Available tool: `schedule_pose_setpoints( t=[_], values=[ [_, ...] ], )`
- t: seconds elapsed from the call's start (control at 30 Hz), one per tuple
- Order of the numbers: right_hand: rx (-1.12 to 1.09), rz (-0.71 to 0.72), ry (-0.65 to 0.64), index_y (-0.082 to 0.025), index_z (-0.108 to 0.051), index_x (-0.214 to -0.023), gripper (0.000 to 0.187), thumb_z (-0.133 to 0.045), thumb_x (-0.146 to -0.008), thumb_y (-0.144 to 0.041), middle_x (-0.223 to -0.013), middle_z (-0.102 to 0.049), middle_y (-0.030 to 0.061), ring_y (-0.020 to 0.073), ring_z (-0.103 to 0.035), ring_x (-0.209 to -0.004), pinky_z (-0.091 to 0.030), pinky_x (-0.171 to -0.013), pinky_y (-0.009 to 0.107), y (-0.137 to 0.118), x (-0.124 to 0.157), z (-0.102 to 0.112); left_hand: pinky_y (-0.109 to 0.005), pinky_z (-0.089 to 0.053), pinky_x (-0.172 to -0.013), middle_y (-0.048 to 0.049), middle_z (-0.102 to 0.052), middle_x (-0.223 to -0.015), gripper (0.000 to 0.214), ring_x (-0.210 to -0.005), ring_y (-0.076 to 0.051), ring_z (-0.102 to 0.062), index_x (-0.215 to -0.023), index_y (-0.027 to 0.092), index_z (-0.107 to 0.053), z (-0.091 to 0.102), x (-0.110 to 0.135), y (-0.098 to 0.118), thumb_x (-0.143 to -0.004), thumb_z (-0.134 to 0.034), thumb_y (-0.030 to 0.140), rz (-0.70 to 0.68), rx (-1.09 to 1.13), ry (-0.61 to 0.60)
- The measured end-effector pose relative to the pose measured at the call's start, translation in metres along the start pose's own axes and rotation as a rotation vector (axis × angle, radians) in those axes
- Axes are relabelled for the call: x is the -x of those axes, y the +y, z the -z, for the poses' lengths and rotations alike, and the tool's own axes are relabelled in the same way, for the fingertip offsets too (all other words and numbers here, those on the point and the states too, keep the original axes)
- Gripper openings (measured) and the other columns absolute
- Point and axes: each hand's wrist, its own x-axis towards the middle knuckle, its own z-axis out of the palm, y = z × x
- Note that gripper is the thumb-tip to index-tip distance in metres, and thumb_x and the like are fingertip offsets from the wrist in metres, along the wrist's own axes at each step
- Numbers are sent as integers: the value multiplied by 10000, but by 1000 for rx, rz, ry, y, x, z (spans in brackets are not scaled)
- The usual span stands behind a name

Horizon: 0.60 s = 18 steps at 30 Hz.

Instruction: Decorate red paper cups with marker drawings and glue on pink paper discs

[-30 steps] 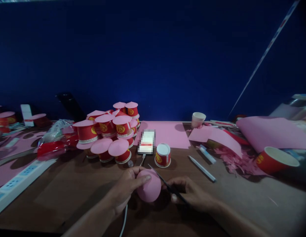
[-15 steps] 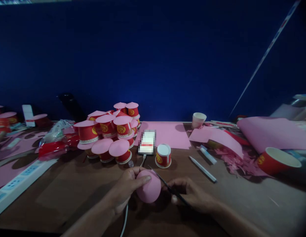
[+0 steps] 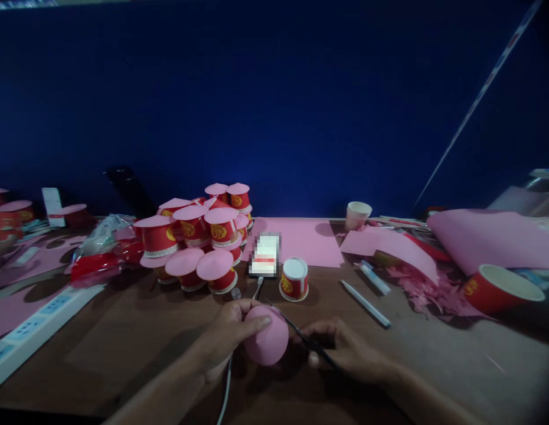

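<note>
My left hand [image 3: 225, 333] pinches a round pink paper disc [image 3: 268, 342], its thumb lying flat on the upper face. In my right hand [image 3: 340, 348] is a dark pair of scissors [image 3: 307, 339]; one thin blade runs along the disc's right edge, and the other is mostly hidden. Just beyond the disc stands an upside-down red paper cup [image 3: 294, 280] with a white base on top and a gold emblem. To the left, several red cups topped with shallow pink paper cones [image 3: 215, 264] are stacked together.
A phone [image 3: 264, 257] on a white cable lies behind the cup, partly over pink paper sheets [image 3: 305, 242]. On the right are a white pen [image 3: 365, 304], a glue stick [image 3: 375, 278], pink scraps [image 3: 422, 292] and a tipped red cup [image 3: 500, 289]. A power strip [image 3: 39, 330] lies left.
Almost nothing differs. The whole view has shifted very slightly; both hands keep the disc and scissors in nearly the same position.
</note>
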Motion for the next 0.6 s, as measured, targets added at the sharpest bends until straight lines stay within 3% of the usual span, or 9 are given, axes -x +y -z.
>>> schedule_pose_setpoints(
  t=[0.33,0.6],
  values=[
    [10,0,-1,-150,-679,-1046,361,-692,-737,-336,-849,-685,30,154,-595,-772,-431,-694,235,2,0,1,-257,-420,-631,-76,-693,-768,310,-710,-175,-590,-833,117,-703,3,0,3,-618,-749,336,-1,-54,-24],
    [18,6,-19,-140,-674,-1052,420,-690,-721,-397,-878,-681,42,180,-599,-804,-448,-738,276,0,-1,0,-247,-405,-617,-64,-682,-747,303,-692,-163,-576,-835,117,-698,5,1,6,-623,-747,328,8,-81,-42]
  ],
)
